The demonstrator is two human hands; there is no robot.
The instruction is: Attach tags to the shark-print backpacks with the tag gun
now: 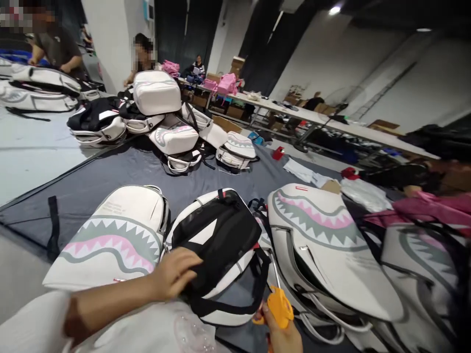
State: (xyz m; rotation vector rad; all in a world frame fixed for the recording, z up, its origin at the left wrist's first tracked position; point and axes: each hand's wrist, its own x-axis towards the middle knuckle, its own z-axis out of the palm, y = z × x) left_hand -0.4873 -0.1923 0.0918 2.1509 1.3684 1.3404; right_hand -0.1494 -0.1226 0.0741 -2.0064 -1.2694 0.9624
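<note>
In the head view a white backpack lies before me with its black padded back panel (217,240) facing up, its straps looped toward me. My left hand (176,274) reaches to the left edge of that panel, fingers stretched out and apart, holding nothing I can see. Low on the right, my right hand (281,336) is closed around an orange-handled tool (280,308) with a slim metal shaft pointing up; its exact kind is unclear. The shaft lies between the middle bag and a white backpack with a shark-mouth print (312,225). Another shark-mouth backpack (114,238) lies to the left.
A grey sheet (121,171) covers the work surface. Farther back sits a heap of white backpacks (172,137). Two people work behind it at the left. Pink bags (226,84) stand on a long table (287,110). More bags (415,264) crowd the right side.
</note>
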